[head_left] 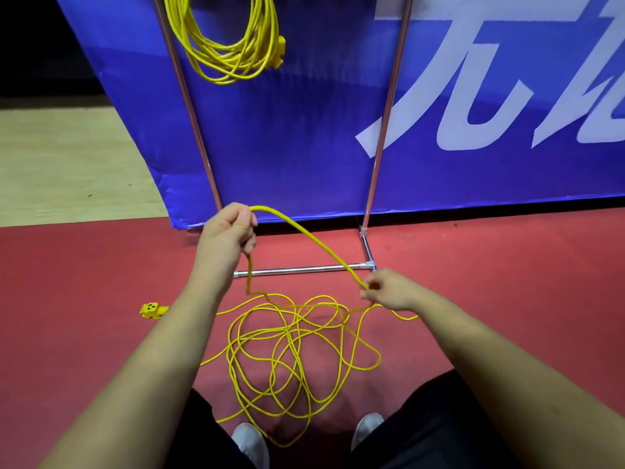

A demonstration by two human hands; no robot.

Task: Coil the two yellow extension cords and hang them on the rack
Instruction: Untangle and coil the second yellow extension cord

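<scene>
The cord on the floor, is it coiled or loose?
Loose. The cord lies in tangled loops on the floor; one strand rises between the left hand and right hand.

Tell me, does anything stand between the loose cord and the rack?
Nothing visible does. The left hand and right hand hold the loose cord; the rack stands right behind, its hung coil at the left.
</scene>
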